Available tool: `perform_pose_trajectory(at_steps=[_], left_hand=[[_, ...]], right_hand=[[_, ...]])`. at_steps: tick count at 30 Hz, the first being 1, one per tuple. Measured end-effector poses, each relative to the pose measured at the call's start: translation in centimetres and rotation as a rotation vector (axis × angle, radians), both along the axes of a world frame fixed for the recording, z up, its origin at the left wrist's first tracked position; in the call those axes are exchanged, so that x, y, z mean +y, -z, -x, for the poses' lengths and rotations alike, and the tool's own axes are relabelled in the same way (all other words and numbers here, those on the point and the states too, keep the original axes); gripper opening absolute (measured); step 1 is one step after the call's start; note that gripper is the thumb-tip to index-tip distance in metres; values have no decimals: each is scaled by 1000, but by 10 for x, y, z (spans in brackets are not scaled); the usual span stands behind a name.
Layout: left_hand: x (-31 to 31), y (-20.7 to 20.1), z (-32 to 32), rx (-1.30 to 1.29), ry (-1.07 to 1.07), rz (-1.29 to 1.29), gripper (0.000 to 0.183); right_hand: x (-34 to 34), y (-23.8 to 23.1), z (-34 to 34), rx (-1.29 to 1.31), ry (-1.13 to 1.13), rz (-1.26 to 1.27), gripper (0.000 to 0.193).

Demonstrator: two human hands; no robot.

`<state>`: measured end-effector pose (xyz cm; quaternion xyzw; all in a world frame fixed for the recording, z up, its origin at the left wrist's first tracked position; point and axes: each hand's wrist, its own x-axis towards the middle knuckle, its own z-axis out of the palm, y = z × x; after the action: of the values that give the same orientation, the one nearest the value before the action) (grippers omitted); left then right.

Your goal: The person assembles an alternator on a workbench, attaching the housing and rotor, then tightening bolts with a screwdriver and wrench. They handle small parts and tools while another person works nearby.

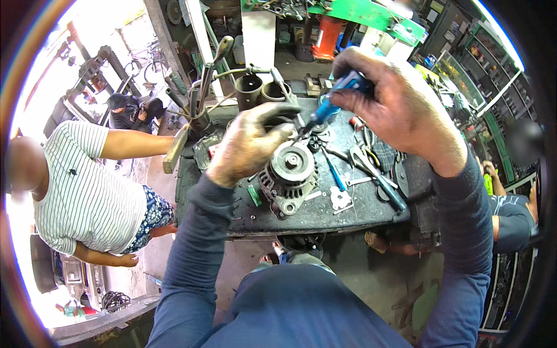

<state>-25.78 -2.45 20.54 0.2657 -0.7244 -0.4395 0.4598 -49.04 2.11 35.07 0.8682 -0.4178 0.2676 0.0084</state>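
Observation:
My right hand [386, 101] is raised over the bench, closed around a blue-handled screwdriver [326, 110]. Its dark shaft slants down and left toward the alternator [292, 165]. That alternator sits upright on the dark bench top, its round pulley facing up and vented metal housing below. Behind the pulley, beside the screwdriver's tip, my left hand [255, 139] is curled with thumb and fingers close together. A small greyish piece shows at its fingertips, too unclear to name. Whether the screwdriver touches anything is hard to make out.
The workbench [232, 217] carries pliers [362, 159], a blue screwdriver [336, 174], a flat metal plate [340, 198] and a green piece [254, 195]. Metal cylinders [248, 90] stand behind. A person in a striped shirt [96, 174] reaches to the bench's left edge; another person [513, 220] is at right.

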Motion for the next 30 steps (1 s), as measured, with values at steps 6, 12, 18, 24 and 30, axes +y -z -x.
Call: perform_pose_trajectory(at_steps=[6,12,18,24,30], left_hand=[[-9,37,-49,-491,-188,-30,31],[-7,69,-43,-270,-108,-247,24],[-9,73,-45,-306,-161,-201,20],[-12,66,-47,-109,-88,-229,27],[-17,37,-42,280,26,-91,37]], right_hand=[[-41,32,-44,125,-96,47,36],[-59,41,-52,112,-104,14,36],[-64,47,-52,128,-252,-45,36],[-51,19,-67,416,-66,-175,37],[-59,22,-83,129,-221,362,46]])
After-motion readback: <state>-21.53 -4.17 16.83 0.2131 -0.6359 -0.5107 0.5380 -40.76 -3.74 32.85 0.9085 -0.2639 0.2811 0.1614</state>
